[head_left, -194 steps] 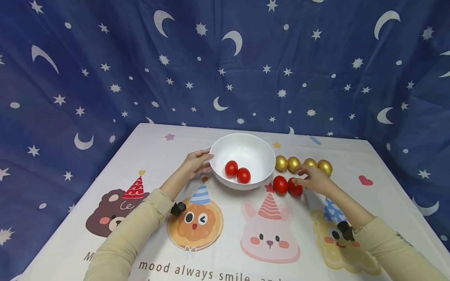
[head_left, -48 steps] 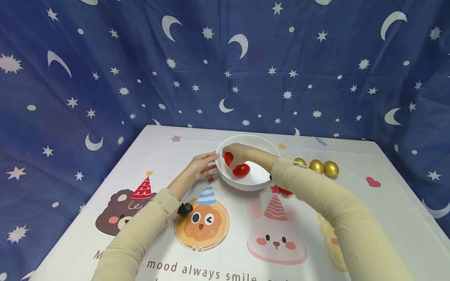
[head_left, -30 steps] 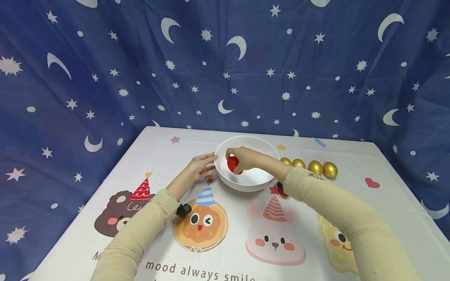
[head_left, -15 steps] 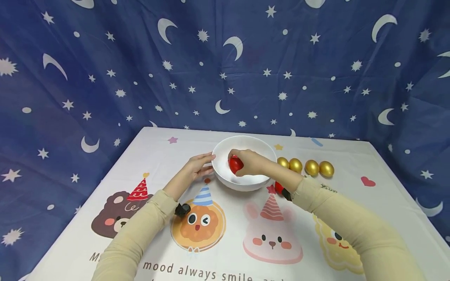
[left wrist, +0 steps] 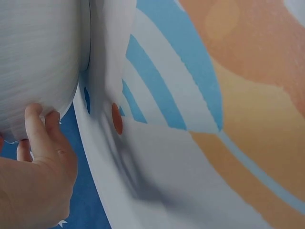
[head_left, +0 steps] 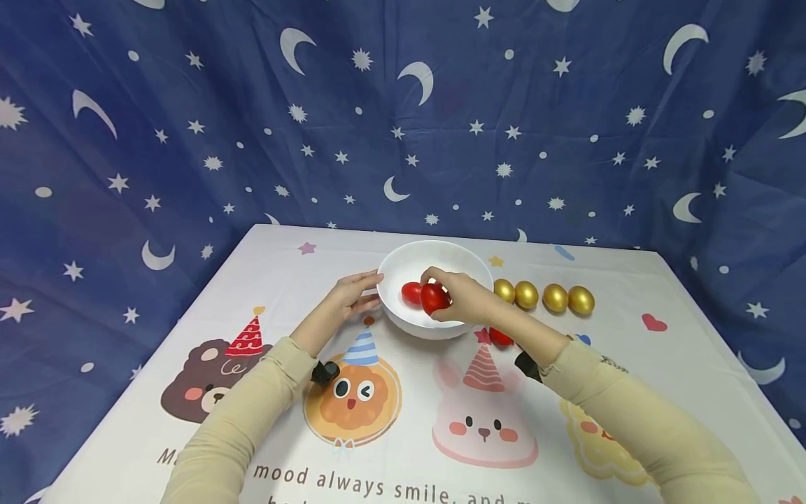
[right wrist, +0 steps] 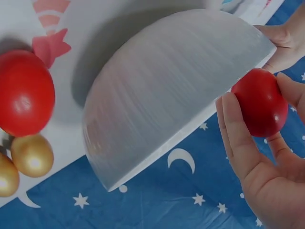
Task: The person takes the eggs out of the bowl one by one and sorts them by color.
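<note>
A white bowl (head_left: 434,329) stands near the table's middle. My left hand (head_left: 354,294) grips its left side, thumb at the rim and fingertips (left wrist: 34,110) against the outer wall. Between thumb and fingers, my right hand (head_left: 462,297) pinches a glossy red egg (head_left: 433,299) over the bowl's opening; the right wrist view shows this egg (right wrist: 261,102) at the rim. Another red egg (head_left: 412,293) lies inside the bowl, partly covered by the held one. On the table right of the bowl is a red egg (head_left: 501,337), partly hidden by my right forearm.
Several gold eggs (head_left: 555,297) lie in a row to the right of the bowl, behind my right forearm. The tablecloth (head_left: 409,427) has printed cartoon figures. A blue curtain (head_left: 352,112) with moons and stars hangs behind the table.
Earlier, my right hand was at a red egg on the table. It then reached deep into the bowl, and has since shifted right and up with a red egg. My left hand keeps its grip.
</note>
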Available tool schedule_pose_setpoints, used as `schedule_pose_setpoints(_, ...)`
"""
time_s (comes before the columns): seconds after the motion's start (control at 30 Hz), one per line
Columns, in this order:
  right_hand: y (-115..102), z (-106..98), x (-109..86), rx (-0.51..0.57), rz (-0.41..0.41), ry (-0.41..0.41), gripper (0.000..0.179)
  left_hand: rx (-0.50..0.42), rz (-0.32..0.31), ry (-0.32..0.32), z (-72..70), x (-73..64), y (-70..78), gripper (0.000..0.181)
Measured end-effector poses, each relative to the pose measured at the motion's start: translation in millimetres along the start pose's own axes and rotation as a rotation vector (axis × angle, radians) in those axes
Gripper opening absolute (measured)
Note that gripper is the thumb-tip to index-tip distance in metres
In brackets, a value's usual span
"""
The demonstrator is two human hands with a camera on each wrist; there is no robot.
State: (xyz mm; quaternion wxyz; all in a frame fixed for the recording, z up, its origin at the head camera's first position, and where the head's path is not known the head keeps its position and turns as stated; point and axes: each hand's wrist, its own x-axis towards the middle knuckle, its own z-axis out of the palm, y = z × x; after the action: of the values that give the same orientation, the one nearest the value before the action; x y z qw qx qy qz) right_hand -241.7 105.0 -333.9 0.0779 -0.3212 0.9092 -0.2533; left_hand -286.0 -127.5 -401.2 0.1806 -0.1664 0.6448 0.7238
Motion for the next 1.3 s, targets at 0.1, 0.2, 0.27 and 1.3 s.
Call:
schedule_pose_setpoints(0.1, 1.6, -0.6, -5.9, 0.037, -0.021, 0.026, 0.044, 0.005, 0.001, 0.003, -0.2, 1.1, 0.7, 0.051)
schedule_pose_setpoints(0.2, 2.3, -0.3, -11.9, 0.073, -0.025, 0.044, 0.045, 0.001, -0.007, 0.015, 0.4, 1.5, 1.2, 0.05)
schedule_pose_setpoints(0.27, 2.1, -0.1, -16.1, 0.097, -0.016, 0.063, 0.047, 0.01, -0.006, 0.012, 0.8, 1.2, 1.2, 0.05)
schedule_pose_setpoints(1.3, 32.8, -10.3, -98.8, 0.128, 0.13, 0.257, 0.052, 0.031, 0.016, 0.008, 0.1, 0.8, -1.4, 0.05)
